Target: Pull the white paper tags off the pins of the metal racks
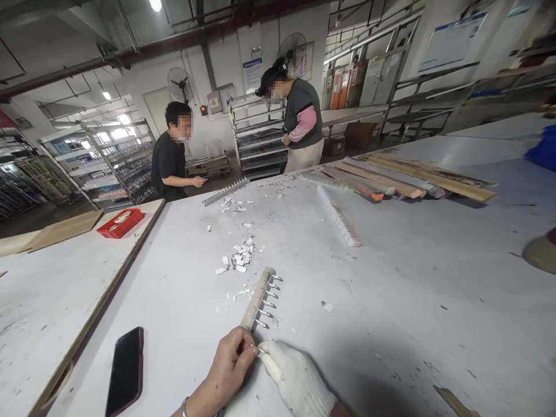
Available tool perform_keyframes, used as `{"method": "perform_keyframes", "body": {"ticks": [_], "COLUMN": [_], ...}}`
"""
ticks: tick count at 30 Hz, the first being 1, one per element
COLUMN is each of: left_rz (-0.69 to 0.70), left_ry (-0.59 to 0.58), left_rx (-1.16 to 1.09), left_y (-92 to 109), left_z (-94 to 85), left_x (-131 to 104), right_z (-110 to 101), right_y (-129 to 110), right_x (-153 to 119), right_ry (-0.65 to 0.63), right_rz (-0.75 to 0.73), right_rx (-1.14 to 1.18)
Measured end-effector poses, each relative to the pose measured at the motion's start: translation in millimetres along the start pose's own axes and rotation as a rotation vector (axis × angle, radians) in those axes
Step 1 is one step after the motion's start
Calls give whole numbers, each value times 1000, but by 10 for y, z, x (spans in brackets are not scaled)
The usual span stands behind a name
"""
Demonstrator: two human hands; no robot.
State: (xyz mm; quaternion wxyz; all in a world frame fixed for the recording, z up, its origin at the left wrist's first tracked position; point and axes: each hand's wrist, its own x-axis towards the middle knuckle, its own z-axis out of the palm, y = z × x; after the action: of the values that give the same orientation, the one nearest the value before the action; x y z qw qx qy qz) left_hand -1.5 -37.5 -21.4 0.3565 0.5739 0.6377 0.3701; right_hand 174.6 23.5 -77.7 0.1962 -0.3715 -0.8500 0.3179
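A narrow grey bar (257,298) with several small metal pieces (271,295) sticking out of its right side lies on the white table, its near end at my hands. My bare left hand (230,368) is closed at that near end, thumb and forefinger pinched together. Against its fingertips, my right hand (293,373), in a white knitted glove, is closed too. Whatever small thing sits between the fingertips is too small to name. Beyond the bar lies a pile of small white pieces (243,256).
A dark phone (125,370) lies at the near left. A red tray (120,223) is at the far left, a slotted strip (336,217) and long wooden strips (408,174) at the far right. Two people (170,153) are beyond the table, near racks.
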Motion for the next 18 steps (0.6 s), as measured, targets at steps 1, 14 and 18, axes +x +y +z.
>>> {"method": "perform_keyframes", "body": {"ticks": [1,14,18], "left_rz": [-23,-197,-237], "left_ry": [-21,-368,-305], "left_rx": [-66,-526,-618], "left_y": [-7,-51,18], "left_z": [-3,50,111], "left_x": [-2,-102,-224], "right_z": [-19,-347,-490], "right_y": [4,-122,-279], "right_x": [-25,-206,-291], "right_ry": [-9,-219,-257], "right_rz": [-17,-15,-33], "right_rx": [9,153,230]}}
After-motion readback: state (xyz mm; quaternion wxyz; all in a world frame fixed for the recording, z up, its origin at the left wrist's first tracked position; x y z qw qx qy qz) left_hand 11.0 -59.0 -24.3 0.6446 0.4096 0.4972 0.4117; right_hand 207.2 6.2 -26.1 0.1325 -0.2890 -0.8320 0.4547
